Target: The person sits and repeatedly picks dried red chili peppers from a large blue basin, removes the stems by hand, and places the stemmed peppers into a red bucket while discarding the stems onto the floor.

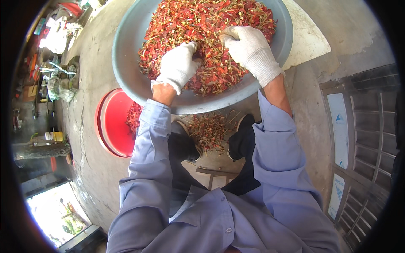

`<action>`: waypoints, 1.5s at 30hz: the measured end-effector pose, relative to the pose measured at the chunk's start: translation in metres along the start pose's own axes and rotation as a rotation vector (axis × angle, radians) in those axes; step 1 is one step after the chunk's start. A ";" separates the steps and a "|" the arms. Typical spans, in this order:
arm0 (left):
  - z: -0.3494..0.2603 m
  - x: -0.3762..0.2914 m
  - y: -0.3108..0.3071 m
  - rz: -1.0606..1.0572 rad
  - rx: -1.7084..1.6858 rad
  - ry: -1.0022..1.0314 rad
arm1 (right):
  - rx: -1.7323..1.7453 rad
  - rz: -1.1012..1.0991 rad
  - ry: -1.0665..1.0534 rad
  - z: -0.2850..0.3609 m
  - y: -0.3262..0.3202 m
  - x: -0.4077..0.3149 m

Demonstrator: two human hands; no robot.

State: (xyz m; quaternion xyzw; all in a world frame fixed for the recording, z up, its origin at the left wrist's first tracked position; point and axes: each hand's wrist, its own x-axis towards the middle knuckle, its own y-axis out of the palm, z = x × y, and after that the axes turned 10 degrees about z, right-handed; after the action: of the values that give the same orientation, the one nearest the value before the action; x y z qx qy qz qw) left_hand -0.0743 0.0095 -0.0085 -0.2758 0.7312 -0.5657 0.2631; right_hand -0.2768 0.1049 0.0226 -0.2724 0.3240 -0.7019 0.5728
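Observation:
A wide grey-blue basin (129, 76) holds a broad heap of dried red chili pieces (202, 22) mixed with pale stems and seeds. My left hand (178, 66), in a white knitted glove, rests at the near left part of the heap, fingers curled and thumb near them; whether anything is between them is hidden. Over the right part of the heap is my right hand (245, 47), gloved the same way, its fingertips bent down and together at the chilies. Whether it pinches a piece cannot be told.
Left of my left forearm stands a red plastic tub (118, 126) with red chili pieces inside. Between my shoes a pile of stems and chili scraps (208, 129) lies on the concrete floor. A metal-framed door or grille (364, 142) is at the right, cluttered goods at the far left.

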 end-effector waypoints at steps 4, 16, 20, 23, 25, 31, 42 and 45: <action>-0.004 0.009 0.011 -0.024 0.028 -0.019 | -0.018 -0.006 -0.018 -0.002 -0.002 0.002; 0.010 0.001 -0.019 0.034 -0.870 -0.208 | 0.002 -0.032 -0.044 -0.015 -0.007 0.000; 0.013 -0.011 -0.030 0.003 -0.985 -0.134 | 0.085 -0.078 -0.059 -0.011 -0.001 -0.002; 0.014 -0.016 -0.030 -0.043 -1.090 -0.098 | 0.070 -0.075 -0.074 -0.009 0.001 -0.007; 0.017 -0.021 -0.031 -0.057 -1.091 -0.069 | 0.047 -0.077 -0.105 -0.006 0.000 -0.011; 0.029 -0.044 -0.043 -0.115 -1.079 -0.037 | 0.025 -0.024 -0.037 0.001 -0.003 -0.025; 0.100 -0.130 -0.067 -0.242 -1.040 -0.169 | -0.037 0.036 0.030 0.019 0.006 -0.037; 0.131 -0.156 -0.073 -0.281 -1.008 -0.246 | -0.019 0.035 0.030 0.022 0.010 -0.035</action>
State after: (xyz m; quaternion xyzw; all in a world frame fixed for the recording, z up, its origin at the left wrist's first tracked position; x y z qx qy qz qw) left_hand 0.1349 0.0143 0.0447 -0.5274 0.8319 -0.1380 0.1035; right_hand -0.2465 0.1347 0.0285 -0.2617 0.3440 -0.6925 0.5777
